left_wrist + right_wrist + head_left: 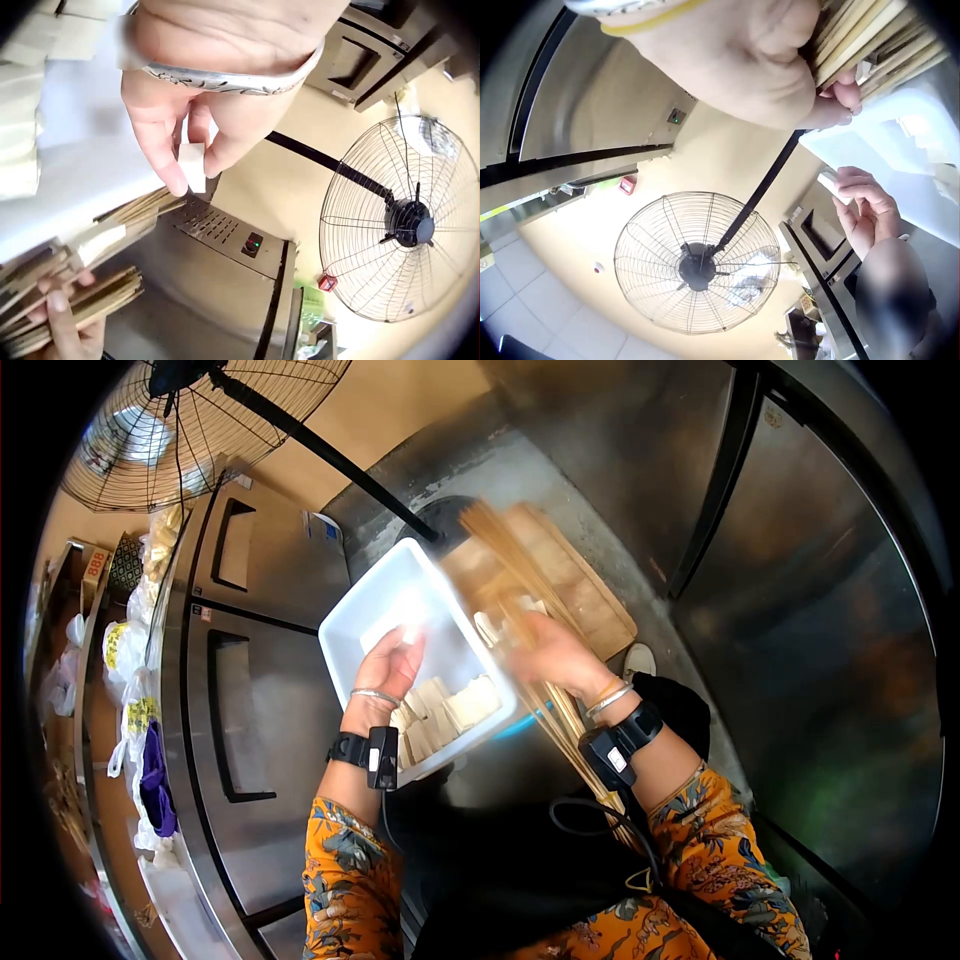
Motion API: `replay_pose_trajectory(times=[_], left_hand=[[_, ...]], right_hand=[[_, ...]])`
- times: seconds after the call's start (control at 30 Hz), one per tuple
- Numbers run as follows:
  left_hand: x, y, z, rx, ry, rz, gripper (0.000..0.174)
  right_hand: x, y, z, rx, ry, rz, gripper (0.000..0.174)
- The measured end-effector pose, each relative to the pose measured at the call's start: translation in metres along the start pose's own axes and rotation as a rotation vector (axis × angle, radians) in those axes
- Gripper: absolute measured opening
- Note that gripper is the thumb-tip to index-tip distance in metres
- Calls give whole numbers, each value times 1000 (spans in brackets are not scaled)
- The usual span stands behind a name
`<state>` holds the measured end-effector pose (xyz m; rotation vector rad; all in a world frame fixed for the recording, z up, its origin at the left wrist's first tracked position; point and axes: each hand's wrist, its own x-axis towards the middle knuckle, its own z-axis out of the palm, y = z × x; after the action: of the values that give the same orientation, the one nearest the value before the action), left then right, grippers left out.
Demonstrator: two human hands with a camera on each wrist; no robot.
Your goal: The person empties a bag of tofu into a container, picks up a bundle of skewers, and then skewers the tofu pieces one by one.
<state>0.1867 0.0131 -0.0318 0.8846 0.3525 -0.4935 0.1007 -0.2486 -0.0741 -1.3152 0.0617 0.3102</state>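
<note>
Over the white tub, the left hand pinches a small white block between thumb and fingers. Pale pieces lie in rows at the tub's near end. Beside the tub's right side, the right hand grips a bundle of thin wooden sticks, blurred at the far end in the head view. Among the sticks, near the right hand, sit white pieces. The right wrist view shows the right thumb and fingertips against the sticks.
A wooden board lies on the floor beyond the sticks. A wire fan stands at the upper left, its dark pole reaching down behind the tub. Steel cabinets flank the left, with steel doors on the right.
</note>
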Motion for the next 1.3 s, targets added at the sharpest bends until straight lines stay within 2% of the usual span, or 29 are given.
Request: replay_pose_trajectory(times=[0.13, 0.17, 0.27, 0.37, 0.5, 0.6, 0.7, 0.87, 1.07, 1.3], left_hand=[[-14, -16, 32, -31, -47, -36, 19], [-12, -17, 28, 13, -89, -69, 25], [-1, -21, 26, 109, -189, -3, 32], [-1, -23, 42, 222, -131, 30, 38], [0, -29, 61, 302, -59, 76, 35], [4, -32, 66, 324, -19, 99, 32], [2, -34, 70, 385, -4, 124, 30], [3, -34, 71, 461, -23, 149, 28], [0, -34, 76, 477, 48, 177, 25], [-4, -37, 77, 558, 60, 220, 28]], right_hand=[[-6, -9, 2, 42, 22, 52, 59], [-8, -12, 2, 42, 30, 67, 61], [-10, -13, 4, 71, 58, 83, 65], [-11, -16, 3, 107, -6, 68, 61], [-9, -17, -1, 85, -115, 44, 51], [-6, -14, -1, 70, -107, 66, 46], [-11, -19, 0, 111, -112, 13, 45], [-13, -22, 1, 120, -118, 33, 46], [-11, -17, 1, 164, -124, 4, 46], [-10, -19, 0, 95, -119, 37, 46]])
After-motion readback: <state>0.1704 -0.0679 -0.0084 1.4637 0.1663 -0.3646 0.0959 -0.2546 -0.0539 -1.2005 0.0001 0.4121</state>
